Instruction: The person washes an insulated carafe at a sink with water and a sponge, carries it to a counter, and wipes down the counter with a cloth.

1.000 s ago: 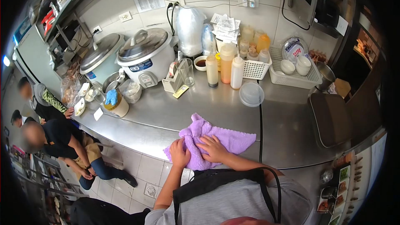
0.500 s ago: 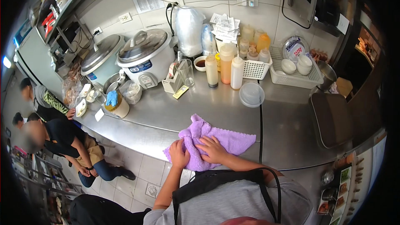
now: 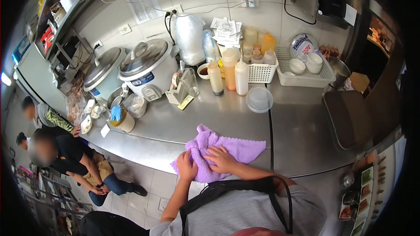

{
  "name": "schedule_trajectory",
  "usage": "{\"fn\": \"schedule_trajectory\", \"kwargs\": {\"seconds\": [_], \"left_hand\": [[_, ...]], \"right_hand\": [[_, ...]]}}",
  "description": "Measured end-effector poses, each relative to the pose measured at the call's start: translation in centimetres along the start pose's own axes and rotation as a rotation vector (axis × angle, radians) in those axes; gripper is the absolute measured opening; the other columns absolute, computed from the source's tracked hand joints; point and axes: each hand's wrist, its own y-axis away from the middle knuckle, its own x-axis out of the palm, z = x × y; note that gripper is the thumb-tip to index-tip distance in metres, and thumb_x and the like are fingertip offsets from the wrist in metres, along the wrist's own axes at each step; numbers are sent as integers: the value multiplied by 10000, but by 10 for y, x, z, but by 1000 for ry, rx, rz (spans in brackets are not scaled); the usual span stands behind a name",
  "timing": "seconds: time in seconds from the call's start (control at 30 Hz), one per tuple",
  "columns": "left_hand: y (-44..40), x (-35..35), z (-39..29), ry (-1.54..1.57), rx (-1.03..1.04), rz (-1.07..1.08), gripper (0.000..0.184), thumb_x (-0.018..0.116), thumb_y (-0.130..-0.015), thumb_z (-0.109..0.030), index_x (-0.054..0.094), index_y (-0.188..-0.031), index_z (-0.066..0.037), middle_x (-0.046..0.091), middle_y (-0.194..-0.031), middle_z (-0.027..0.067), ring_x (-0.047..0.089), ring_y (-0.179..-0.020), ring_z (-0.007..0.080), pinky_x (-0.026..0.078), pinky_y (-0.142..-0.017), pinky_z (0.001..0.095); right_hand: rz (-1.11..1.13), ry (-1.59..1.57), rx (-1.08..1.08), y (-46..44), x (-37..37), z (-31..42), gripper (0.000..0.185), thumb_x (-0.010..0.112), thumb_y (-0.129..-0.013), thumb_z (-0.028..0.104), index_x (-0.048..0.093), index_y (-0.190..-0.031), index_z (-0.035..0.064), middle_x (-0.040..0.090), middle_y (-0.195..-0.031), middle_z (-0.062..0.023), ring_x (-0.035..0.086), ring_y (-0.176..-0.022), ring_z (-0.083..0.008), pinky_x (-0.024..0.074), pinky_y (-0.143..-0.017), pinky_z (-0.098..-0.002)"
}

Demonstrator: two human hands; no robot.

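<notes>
A purple towel [image 3: 245, 149] lies bunched at the front edge of the steel counter, with one flat corner stretching to the right. My left hand [image 3: 187, 167] is closed on its left side, fingers bent over a raised fold. On the towel's middle rests my right hand [image 3: 222, 160], its fingers spread and lying over the cloth. The folds between both hands are crumpled, and the fingertips of my left hand are partly sunk in the fabric.
Behind the towel stand a clear round lid [image 3: 259, 99], squeeze bottles [image 3: 241, 78], a tape dispenser [image 3: 176, 92] and a rice cooker [image 3: 146, 76]. A brown tray [image 3: 348, 120] lies at right. To the left, a person [image 3: 74, 153] sits near the counter.
The view has shifted slightly, so the counter items appear a little further left. Both hands stay on the towel in nearly the same place.
</notes>
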Motion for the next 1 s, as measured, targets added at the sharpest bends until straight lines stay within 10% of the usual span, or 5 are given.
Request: {"fn": "schedule_trajectory", "kwargs": {"seconds": [1.0], "left_hand": [[3, -6, 0, 44, -70, -52, 438, 551, -619, -134, 508, -1050, -73, 504, -981, 137, 462, -965, 309, 347, -830, 415]], "right_hand": [[92, -4, -18, -3, -5, -1, 455, 592, -675, 255, 534, -1105, 117, 439, -1210, -152, 358, -1173, -310, 234, -955, -498]]}}
